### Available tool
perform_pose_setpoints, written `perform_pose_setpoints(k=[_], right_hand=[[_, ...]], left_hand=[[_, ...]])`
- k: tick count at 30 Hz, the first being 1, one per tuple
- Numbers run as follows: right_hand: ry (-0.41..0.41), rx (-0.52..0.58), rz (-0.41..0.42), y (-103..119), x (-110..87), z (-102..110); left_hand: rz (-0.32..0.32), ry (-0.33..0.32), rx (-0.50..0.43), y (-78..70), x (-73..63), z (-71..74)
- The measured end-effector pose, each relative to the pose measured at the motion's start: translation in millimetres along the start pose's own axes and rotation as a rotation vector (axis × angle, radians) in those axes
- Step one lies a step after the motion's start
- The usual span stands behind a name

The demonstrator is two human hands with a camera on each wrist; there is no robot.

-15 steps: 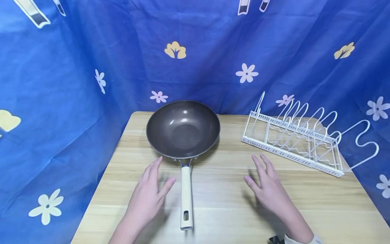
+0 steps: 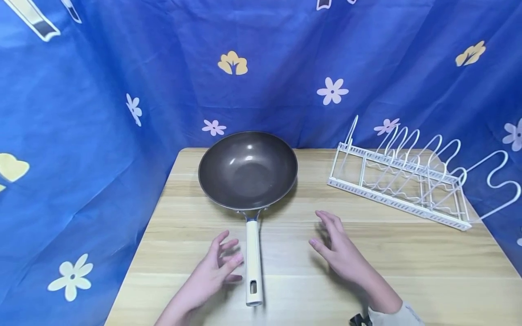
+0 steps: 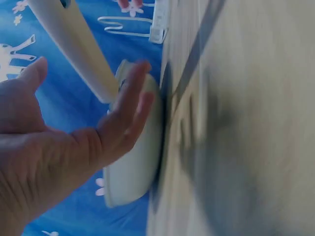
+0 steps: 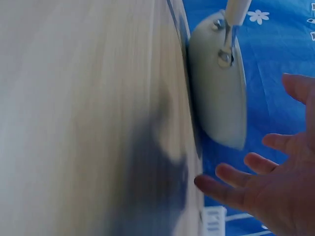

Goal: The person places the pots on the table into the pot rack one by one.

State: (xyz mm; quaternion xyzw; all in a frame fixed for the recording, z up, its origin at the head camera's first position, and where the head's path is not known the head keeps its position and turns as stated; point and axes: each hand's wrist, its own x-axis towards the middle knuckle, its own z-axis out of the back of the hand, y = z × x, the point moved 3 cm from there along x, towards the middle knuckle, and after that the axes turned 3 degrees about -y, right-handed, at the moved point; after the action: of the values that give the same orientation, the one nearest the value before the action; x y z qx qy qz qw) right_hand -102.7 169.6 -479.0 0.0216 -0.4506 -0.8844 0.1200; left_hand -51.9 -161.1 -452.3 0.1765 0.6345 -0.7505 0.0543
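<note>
A dark-coated wok (image 2: 248, 174) sits on the wooden table, its long cream handle (image 2: 253, 262) pointing toward me. Just left of that handle is my left hand (image 2: 210, 276), fingers spread and slightly bent, holding nothing. In the left wrist view a small gap separates the left hand (image 3: 74, 142) from the handle (image 3: 74, 49). My right hand (image 2: 340, 253) hovers over the table to the right of the handle, its fingers loosely extended. From the right wrist view, the wok's pale outside (image 4: 216, 98) shows beyond the spread fingers of the right hand (image 4: 275, 187).
A white wire pan rack (image 2: 399, 185) with several upright loops stands at the back right of the table (image 2: 297, 290). Blue patterned cloth (image 2: 277, 68) hangs behind and along both sides.
My left hand has drawn back from beside the wok's rim to beside the handle, its fingers bending more. My right hand has shifted left, nearer the handle. The head view has moved slightly.
</note>
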Motion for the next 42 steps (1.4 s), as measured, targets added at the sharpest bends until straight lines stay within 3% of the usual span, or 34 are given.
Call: perform_pose_setpoints(k=[5, 8, 13, 18, 27, 35, 42], right_hand=[[0.090, 0.256, -0.068, 6, 13.5, -21], [0.163, 0.447, -0.139, 11, 22.8, -37], [0.286, 0.705, -0.228, 20, 38.3, -63], [0.395, 0.887, -0.273, 29, 53.4, -84], [0.516, 1.194, -0.353, 42, 78.2, -116], [0.605, 1.337, -0.318, 48, 89.3, -127], [0.698, 1.436, -0.289, 46, 90.6, -132]], left_hand=[[0.044, 0.268, -0.185, 9.6, -6.8, -10.9], [0.058, 0.390, -0.310, 12.4, -10.5, -17.6], [0.048, 0.482, -0.413, 11.5, -13.8, -26.5], [0.024, 0.477, -0.404, 7.5, -13.8, -30.0], [0.040, 0.397, -0.388, 3.1, -15.2, -39.5], [0.044, 0.406, -0.333, 1.8, -18.3, -42.6], [0.033, 0.405, -0.220, 2.3, -18.7, -41.3]])
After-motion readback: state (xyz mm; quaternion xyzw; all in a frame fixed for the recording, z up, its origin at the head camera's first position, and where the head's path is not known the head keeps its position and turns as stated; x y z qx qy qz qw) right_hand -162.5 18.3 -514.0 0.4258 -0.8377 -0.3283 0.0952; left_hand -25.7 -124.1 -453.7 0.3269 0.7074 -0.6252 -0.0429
